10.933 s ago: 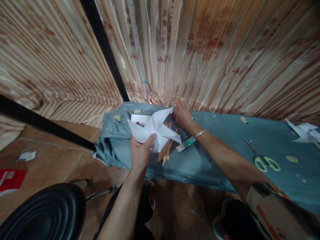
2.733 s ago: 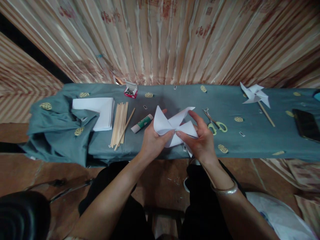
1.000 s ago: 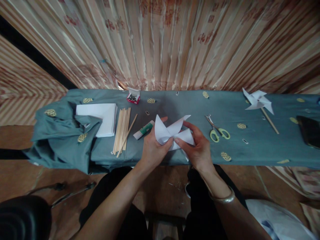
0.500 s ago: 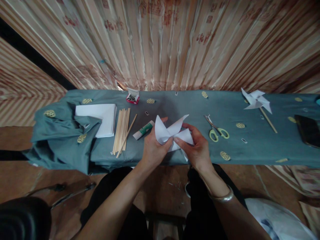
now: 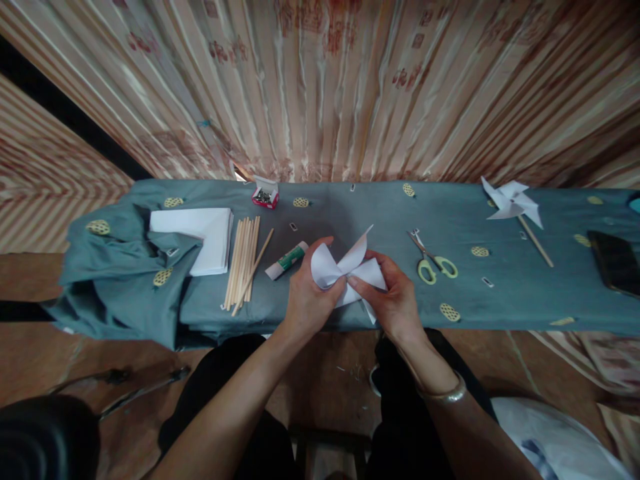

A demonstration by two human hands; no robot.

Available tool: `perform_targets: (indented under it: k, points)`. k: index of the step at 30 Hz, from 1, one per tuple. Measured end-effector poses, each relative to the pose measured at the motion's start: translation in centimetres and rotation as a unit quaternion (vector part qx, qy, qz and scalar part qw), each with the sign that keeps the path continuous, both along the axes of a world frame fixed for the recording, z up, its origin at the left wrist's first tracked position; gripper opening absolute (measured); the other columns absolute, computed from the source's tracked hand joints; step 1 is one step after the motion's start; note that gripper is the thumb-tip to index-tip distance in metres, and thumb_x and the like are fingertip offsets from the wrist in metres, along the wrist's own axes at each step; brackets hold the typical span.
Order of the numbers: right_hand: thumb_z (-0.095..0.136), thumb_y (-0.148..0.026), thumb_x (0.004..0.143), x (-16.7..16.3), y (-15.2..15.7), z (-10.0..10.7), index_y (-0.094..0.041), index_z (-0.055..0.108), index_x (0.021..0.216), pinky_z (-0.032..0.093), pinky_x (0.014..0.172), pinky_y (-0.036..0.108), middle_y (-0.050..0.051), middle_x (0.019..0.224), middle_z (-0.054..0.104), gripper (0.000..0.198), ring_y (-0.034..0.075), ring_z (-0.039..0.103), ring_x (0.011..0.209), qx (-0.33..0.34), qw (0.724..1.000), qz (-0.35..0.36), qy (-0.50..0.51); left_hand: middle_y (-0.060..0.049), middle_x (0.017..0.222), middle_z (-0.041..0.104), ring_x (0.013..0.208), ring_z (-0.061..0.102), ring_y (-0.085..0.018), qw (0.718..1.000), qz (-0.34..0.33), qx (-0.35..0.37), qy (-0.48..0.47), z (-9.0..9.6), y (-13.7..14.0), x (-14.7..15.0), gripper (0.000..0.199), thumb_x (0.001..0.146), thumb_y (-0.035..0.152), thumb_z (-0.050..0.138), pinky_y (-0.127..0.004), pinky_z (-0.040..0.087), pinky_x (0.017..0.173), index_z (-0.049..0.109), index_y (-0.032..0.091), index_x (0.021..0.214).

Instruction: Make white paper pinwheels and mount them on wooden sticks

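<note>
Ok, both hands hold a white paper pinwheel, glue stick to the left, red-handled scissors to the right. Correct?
No: the head view shows the scissors have yellow-green handles, not red. The left hand and right hand do hold the white paper pinwheel, with glue stick left and scissors right.

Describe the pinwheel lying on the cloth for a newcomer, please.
On the blue-green cloth, look right of the scissors. The white pinwheel there shows a wooden stick; the other pinwheel, held in the left hand and right hand, shows none.

No readable text, labels or numbers.
</note>
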State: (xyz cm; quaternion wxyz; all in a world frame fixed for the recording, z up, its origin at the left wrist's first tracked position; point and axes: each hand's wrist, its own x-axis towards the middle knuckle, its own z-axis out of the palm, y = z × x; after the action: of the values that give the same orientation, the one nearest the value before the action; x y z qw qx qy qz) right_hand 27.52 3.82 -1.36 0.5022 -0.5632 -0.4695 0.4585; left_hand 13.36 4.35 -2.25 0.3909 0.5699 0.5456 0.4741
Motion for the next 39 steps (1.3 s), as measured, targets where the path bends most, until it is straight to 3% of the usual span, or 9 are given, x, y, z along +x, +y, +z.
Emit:
perform_targets:
  k: [7, 29, 39]
  points:
    - [0.075, -0.032, 0.062, 0.28, 0.02, -0.09, -0.021, 0.065, 0.096, 0.049, 0.058, 0.027, -0.001, 0.080, 0.070, 0.037, 0.015, 0.058, 0.063, -0.014, 1.000, 0.006, -0.010, 0.002, 0.080, 0.065, 0.065, 0.060, -0.014, 0.999, -0.014, 0.007, -0.029, -0.21, 0.02, 0.19, 0.057, 0.073, 0.020, 0.069, -0.025, 0.046, 0.062, 0.050, 0.021, 0.126]
    - [0.080, -0.032, 0.055, 0.31, -0.08, -0.69, -0.019, 0.065, 0.088, 0.044, 0.056, 0.025, -0.002, 0.073, 0.066, 0.039, 0.013, 0.054, 0.060, -0.082, 0.994, 0.005, 0.067, 0.004, 0.077, 0.064, 0.066, 0.060, -0.013, 0.997, -0.020, -0.019, -0.068, -0.73, -0.16, 0.40, 0.061, 0.070, 0.016, 0.069, -0.026, 0.048, 0.065, 0.048, 0.020, 0.127]
    - [0.081, -0.036, 0.056, 0.41, -0.04, -0.95, -0.020, 0.066, 0.088, 0.045, 0.056, 0.026, -0.002, 0.072, 0.067, 0.039, 0.014, 0.055, 0.060, -0.080, 0.994, 0.017, 0.078, 0.003, 0.079, 0.065, 0.061, 0.058, -0.012, 0.997, -0.018, -0.032, -0.063, -0.61, -0.15, 0.28, 0.059, 0.069, 0.019, 0.070, -0.023, 0.043, 0.057, 0.049, 0.021, 0.124]
